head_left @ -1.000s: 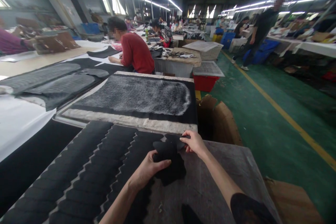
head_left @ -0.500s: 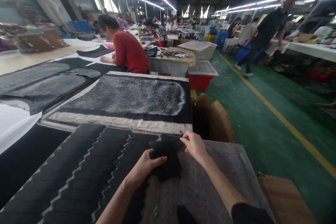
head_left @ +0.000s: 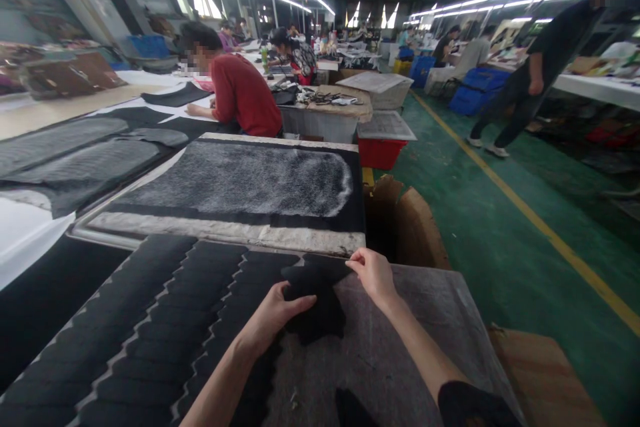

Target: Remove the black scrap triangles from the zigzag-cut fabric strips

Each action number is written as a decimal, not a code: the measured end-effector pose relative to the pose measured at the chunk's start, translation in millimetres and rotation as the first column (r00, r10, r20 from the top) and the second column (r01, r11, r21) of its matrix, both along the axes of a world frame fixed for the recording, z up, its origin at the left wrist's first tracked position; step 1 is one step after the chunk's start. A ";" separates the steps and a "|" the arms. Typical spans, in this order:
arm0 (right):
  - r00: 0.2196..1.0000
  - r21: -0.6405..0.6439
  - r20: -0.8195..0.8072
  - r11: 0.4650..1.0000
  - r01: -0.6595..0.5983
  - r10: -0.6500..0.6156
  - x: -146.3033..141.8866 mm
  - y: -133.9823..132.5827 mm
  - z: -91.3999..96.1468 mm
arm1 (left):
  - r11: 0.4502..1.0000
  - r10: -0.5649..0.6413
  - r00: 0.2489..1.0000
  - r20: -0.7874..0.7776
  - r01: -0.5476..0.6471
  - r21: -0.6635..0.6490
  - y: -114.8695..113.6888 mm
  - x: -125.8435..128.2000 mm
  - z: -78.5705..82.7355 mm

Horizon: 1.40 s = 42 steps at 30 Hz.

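My left hand [head_left: 274,317] grips a small stack of black cut fabric pieces [head_left: 316,307], thumb on top, over a grey felt-covered table [head_left: 400,353]. My right hand [head_left: 373,273] pinches the far edge of the top black piece near the table's back edge. To the left, rows of overlapping black cut pieces [head_left: 150,320] lie spread in scalloped lines across the table.
A screen frame with a grey chalky print [head_left: 250,180] lies just beyond. An open cardboard box [head_left: 410,227] stands at the right, another carton [head_left: 545,373] lower right. A person in a red shirt [head_left: 240,97] works ahead; another person [head_left: 545,67] walks the green aisle.
My hands and the black pieces stay almost in place. The person in dark clothes has walked nearer along the aisle, and the view has shifted slightly.
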State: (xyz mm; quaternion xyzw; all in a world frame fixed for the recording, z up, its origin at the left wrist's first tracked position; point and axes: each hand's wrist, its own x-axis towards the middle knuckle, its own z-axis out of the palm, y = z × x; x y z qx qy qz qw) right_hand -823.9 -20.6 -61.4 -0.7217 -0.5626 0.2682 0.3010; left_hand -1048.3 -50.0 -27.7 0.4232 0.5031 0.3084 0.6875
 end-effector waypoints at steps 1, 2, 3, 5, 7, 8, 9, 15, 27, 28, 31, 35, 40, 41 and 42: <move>1.000 -0.002 0.010 1.000 0.004 -0.004 -0.2 0.2 -0.1 | 1.000 -0.004 1.000 0.001 0.004 -0.002 0.0 0.1 0.0; 1.000 -0.002 0.018 1.000 0.009 -0.009 -0.4 0.3 -0.2 | 1.000 -0.009 1.000 0.002 0.009 -0.004 0.0 0.3 -0.1; 1.000 -0.001 0.024 1.000 0.014 -0.014 -0.6 0.3 -0.3 | 1.000 -0.010 1.000 0.002 0.010 -0.006 0.0 0.4 -0.3; 0.999 0.006 0.026 1.000 0.021 -0.021 -1.0 0.2 -0.8 | 1.000 0.003 1.000 -0.001 -0.003 -0.011 0.3 0.9 -1.0; 0.999 0.016 0.026 0.999 0.028 -0.028 -1.3 0.0 -1.2 | 1.000 0.016 1.000 0.007 -0.016 -0.017 0.6 1.6 -1.1; 0.999 0.018 0.027 0.999 0.029 -0.029 -1.4 0.1 -1.2 | 1.000 0.021 1.000 0.013 -0.021 -0.021 0.7 2.1 -0.7; 0.999 0.014 0.029 0.999 0.031 -0.031 -1.4 0.3 -1.0 | 0.999 0.030 0.999 0.016 -0.029 -0.025 0.8 2.6 0.1; 0.988 0.009 0.147 0.999 0.036 -0.037 -4.8 -2.0 3.2 | 0.999 0.009 1.000 0.015 -0.009 -0.032 0.1 3.4 8.6; 0.855 0.149 0.462 0.929 -0.339 0.237 -23.7 -18.6 11.1 | 0.999 0.024 0.999 0.021 -0.025 0.037 1.8 0.3 -1.4; 0.853 0.158 0.432 0.906 -0.392 0.294 -27.6 -16.8 13.0 | 0.999 0.021 0.999 0.024 -0.022 0.043 1.9 0.6 -1.5; 0.806 0.159 0.437 0.847 -0.507 0.400 -37.7 -9.2 15.0 | 0.999 0.026 0.999 0.023 -0.027 0.024 2.4 2.3 -5.1; 0.755 0.150 0.527 0.831 -0.535 0.391 -43.6 2.6 8.7 | 0.992 0.129 0.991 0.018 -0.129 0.006 7.9 3.8 -19.2; 0.746 0.149 0.573 0.852 -0.501 0.339 -49.2 7.2 -2.6 | 0.988 0.122 0.993 -0.008 -0.121 0.092 12.9 3.9 -28.0; 0.752 0.147 0.567 0.857 -0.494 0.336 -50.5 6.7 -4.3 | 0.989 0.105 0.994 -0.011 -0.103 0.108 13.0 4.5 -28.1; 0.756 0.144 0.561 0.860 -0.490 0.337 -51.5 6.0 -5.5 | 0.989 0.087 0.996 -0.011 -0.085 0.119 13.0 5.3 -27.9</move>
